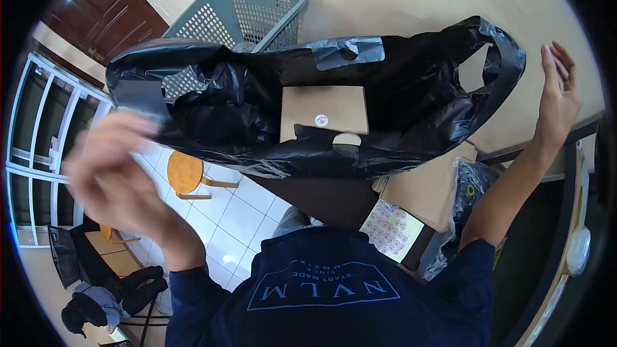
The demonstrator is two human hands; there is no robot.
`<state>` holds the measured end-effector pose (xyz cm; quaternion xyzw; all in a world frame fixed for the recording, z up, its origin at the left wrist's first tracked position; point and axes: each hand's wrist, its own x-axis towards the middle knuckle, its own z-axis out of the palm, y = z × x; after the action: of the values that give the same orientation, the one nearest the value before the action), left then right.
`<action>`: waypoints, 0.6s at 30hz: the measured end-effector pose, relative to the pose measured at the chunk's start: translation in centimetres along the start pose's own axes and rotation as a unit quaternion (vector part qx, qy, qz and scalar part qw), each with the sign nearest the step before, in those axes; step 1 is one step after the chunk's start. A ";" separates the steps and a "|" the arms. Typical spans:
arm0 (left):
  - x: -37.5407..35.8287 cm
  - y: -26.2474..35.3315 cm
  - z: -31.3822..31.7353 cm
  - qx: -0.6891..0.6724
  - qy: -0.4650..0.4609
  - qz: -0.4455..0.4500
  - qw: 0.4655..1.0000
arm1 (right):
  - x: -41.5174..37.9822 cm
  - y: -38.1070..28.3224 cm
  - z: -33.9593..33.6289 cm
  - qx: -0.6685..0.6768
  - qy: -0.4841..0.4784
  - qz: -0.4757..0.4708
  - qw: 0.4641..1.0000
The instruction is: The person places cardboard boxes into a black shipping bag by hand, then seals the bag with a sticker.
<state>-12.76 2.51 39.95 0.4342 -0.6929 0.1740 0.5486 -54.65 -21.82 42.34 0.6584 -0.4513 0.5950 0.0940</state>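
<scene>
A large black plastic bag [411, 83] stands wide open in front of me, its handles spread to both sides. Inside it lies a closed brown cardboard box [324, 106] with a small round sticker. My left hand [112, 164] is smeared by motion beside the bag's left end; its fingers are too blurred to read, and whether it touches the plastic is unclear. Off the bag's right end, my right hand [561, 93] is raised with fingers stretched out, holding nothing and apart from the bag.
A grey-green perforated basket [270, 9] stands behind the bag. Flat cardboard [418, 189], a sticker sheet [392, 230] and clear plastic wrapping [466, 186] lie at the right of the dark table [315, 199]. A wooden stool [184, 172] and another person [96, 305] are at the left.
</scene>
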 end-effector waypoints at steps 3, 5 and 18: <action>0.8 4.8 5.8 -0.075 -0.276 -0.036 0.957 | -2.3 -8.2 1.4 0.088 -0.113 -0.078 0.987; -0.1 5.0 9.0 -0.043 -0.326 -0.084 0.941 | -4.2 -12.3 3.4 0.061 -0.216 -0.185 0.957; -0.8 0.5 12.2 -0.053 -0.486 -0.138 0.862 | -9.4 -9.6 18.7 -0.146 -0.549 -0.226 0.791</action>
<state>-20.59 -5.66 35.19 0.5251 -0.8130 -0.1729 0.1827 -33.76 -24.15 33.02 0.9359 -0.3470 0.0217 0.0569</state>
